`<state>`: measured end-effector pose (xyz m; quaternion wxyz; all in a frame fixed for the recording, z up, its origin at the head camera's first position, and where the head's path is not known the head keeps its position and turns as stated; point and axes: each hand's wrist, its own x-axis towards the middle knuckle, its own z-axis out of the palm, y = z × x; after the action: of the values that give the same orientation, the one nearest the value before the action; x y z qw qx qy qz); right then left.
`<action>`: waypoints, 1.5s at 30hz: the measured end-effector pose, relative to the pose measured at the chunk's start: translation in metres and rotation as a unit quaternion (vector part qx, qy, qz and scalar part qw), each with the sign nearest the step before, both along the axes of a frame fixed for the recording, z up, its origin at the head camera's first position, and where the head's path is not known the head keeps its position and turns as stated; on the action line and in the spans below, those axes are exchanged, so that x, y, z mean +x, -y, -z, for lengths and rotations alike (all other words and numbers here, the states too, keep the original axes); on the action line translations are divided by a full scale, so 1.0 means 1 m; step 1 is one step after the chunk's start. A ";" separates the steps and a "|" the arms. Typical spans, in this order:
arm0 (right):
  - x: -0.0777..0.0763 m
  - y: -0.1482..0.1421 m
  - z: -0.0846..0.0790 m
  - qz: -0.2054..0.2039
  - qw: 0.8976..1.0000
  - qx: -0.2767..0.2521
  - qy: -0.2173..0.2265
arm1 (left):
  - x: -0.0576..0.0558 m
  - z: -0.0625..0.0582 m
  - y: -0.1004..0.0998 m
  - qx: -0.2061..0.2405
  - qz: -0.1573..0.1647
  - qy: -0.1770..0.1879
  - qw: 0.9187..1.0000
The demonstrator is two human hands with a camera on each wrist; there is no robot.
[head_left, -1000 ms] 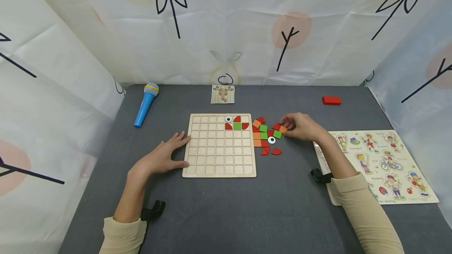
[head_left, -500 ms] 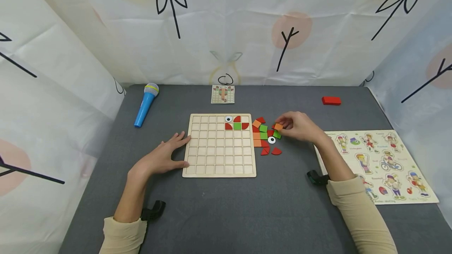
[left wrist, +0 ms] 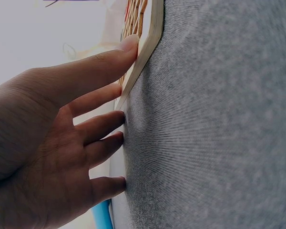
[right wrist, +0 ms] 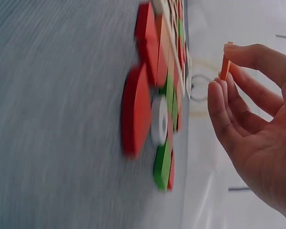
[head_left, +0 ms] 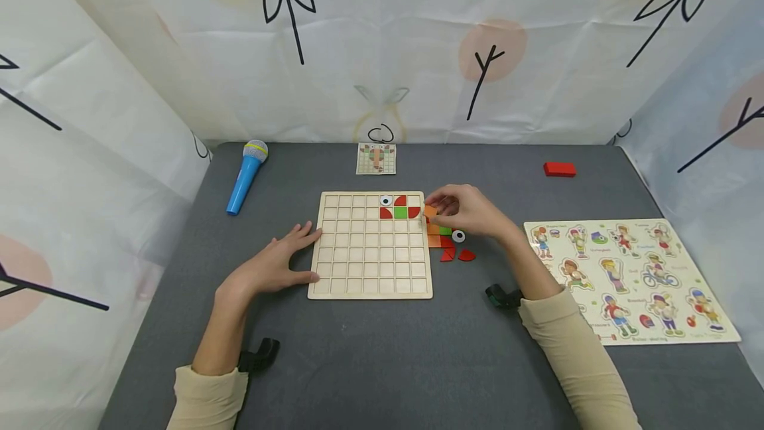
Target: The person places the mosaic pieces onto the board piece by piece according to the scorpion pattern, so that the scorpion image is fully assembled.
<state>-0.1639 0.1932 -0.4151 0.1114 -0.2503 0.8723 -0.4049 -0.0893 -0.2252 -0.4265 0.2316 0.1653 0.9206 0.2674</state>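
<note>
A wooden grid board (head_left: 370, 264) lies flat in the middle of the table. Several coloured tiles fill cells in its upper right, among them a round eye tile (head_left: 386, 201) and a green square tile (head_left: 400, 213). My left hand (head_left: 271, 264) rests at the board's left edge with fingers spread, thumb on the rim in the left wrist view. My right hand (head_left: 468, 210) pinches an orange square tile (right wrist: 225, 67) between thumb and fingers, raised above the table near the board's upper right corner. In the head view it hides part of the loose tiles (head_left: 434, 241).
A pattern card (head_left: 376, 159) lies behind the board. A blue toy microphone (head_left: 243, 181) is at the left, a red block (head_left: 560, 169) at the back right. An illustrated puzzle board (head_left: 633, 284) covers the right side. A white-and-black eye tile (head_left: 457, 236) sits among the loose tiles.
My right hand has picked up the orange square tile from the right of the loose pile and carried it left to the board's edge. My left hand has stayed still.
</note>
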 end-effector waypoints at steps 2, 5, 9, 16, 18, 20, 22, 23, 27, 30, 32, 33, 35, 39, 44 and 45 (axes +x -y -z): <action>-0.003 0.011 0.001 -0.009 1.000 -0.005 -0.004 | 0.000 0.000 0.000 0.001 0.001 0.001 1.000; -0.006 0.026 0.003 -0.016 1.000 -0.008 0.000 | 0.000 0.000 0.000 0.003 0.000 0.002 1.000; -0.009 0.046 0.004 -0.023 1.000 -0.004 0.018 | 0.000 0.000 0.000 0.007 0.000 0.005 1.000; -0.017 0.078 0.010 -0.035 0.999 0.025 0.005 | 0.000 -0.001 0.000 0.009 -0.002 0.008 1.000; -0.019 0.087 0.010 -0.037 0.998 0.040 -0.010 | 0.000 0.000 0.000 0.009 -0.003 0.009 1.000; -0.021 0.094 0.011 -0.039 0.997 0.054 -0.027 | 0.000 0.000 0.000 0.009 -0.005 0.009 1.000; -0.023 0.101 0.012 -0.040 0.997 0.063 -0.036 | 0.000 0.000 0.000 0.007 -0.006 0.009 1.000; -0.023 0.103 0.012 -0.040 0.996 0.064 -0.037 | 0.000 0.000 0.000 0.007 -0.007 0.008 1.000; -0.023 0.112 0.013 -0.037 0.996 0.071 -0.045 | 0.000 0.000 0.000 0.005 -0.007 0.006 1.000; -0.022 0.115 0.013 -0.035 0.995 0.075 -0.053 | 0.000 0.000 0.000 0.004 -0.007 0.005 1.000; -0.022 0.115 0.014 -0.035 0.995 0.077 -0.057 | 0.000 0.000 -0.001 0.003 -0.006 0.004 1.000; -0.022 0.116 0.014 -0.036 0.995 0.077 -0.057 | 0.000 0.000 -0.001 0.003 -0.007 0.004 1.000; -0.022 0.116 0.014 -0.038 0.995 0.075 -0.058 | 0.000 0.001 0.000 0.005 -0.008 0.005 1.000; -0.022 0.115 0.013 -0.042 0.995 0.069 -0.060 | 0.000 0.001 0.001 0.009 -0.008 0.008 1.000; -0.021 0.112 0.011 -0.039 0.996 0.066 -0.041 | -0.001 0.003 0.002 0.005 -0.008 0.008 1.000; -0.021 0.110 0.011 -0.037 0.997 0.063 -0.035 | -0.001 0.003 0.002 0.004 -0.007 0.007 1.000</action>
<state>-0.1846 0.0832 -0.4257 0.1118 -0.2888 0.8897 -0.3354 -0.0902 -0.2269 -0.4295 0.2357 0.1575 0.9189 0.2742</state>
